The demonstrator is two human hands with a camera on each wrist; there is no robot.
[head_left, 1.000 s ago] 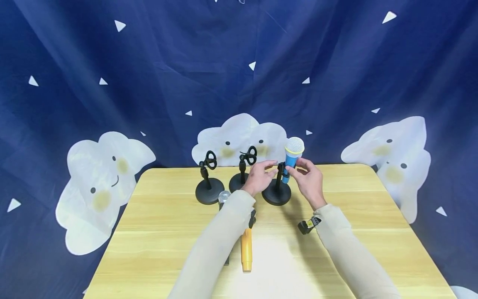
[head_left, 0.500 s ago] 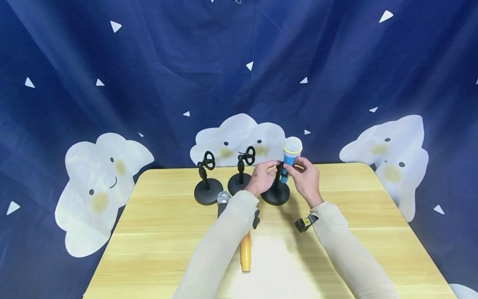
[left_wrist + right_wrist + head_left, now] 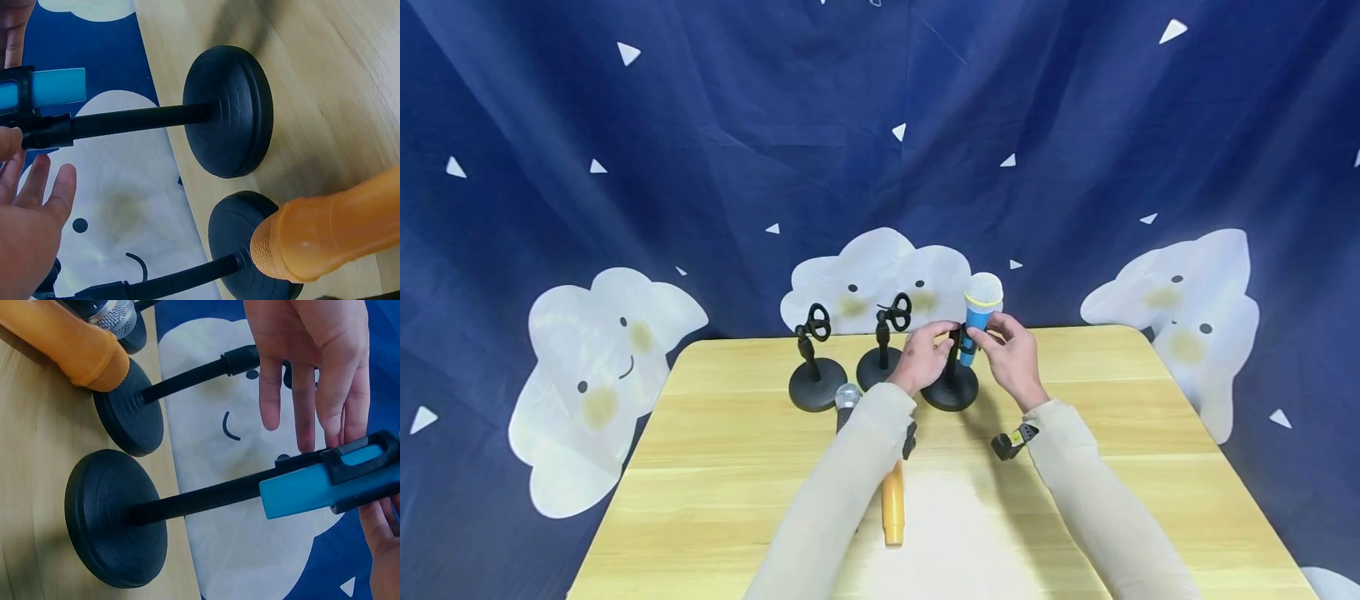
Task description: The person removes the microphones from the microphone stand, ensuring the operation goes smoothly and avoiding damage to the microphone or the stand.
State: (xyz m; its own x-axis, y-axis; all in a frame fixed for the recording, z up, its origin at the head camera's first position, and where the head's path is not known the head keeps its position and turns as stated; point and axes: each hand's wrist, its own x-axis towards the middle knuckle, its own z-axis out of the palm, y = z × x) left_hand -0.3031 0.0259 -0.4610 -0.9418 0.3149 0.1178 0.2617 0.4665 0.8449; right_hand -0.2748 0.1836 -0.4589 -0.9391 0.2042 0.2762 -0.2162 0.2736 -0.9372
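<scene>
A blue microphone (image 3: 977, 320) with a white mesh head leans upright in the clip of the right-hand black microphone stand (image 3: 951, 392). My right hand (image 3: 1014, 358) grips its handle between thumb and fingers, close to the clip. From the other side my left hand (image 3: 921, 360) pinches the top of that stand, just below the clip, while its other fingers stay extended. In the right wrist view, the lower end of the blue handle (image 3: 294, 492) sticks out through the clip (image 3: 365, 459). The left wrist view shows the stand's round base (image 3: 228, 112) flat on the table.
Two more black stands, one at the left (image 3: 817, 385) and one in the middle (image 3: 880, 364), have bare clips. An orange microphone (image 3: 892, 504) and a black microphone with a silver head (image 3: 848, 397) lie on the wooden table (image 3: 715, 475), partly under my left arm.
The view shifts slightly. The blue microphone and its stand move a little to the left, with both hands keeping their holds. The other stands and microphones stay in place.
</scene>
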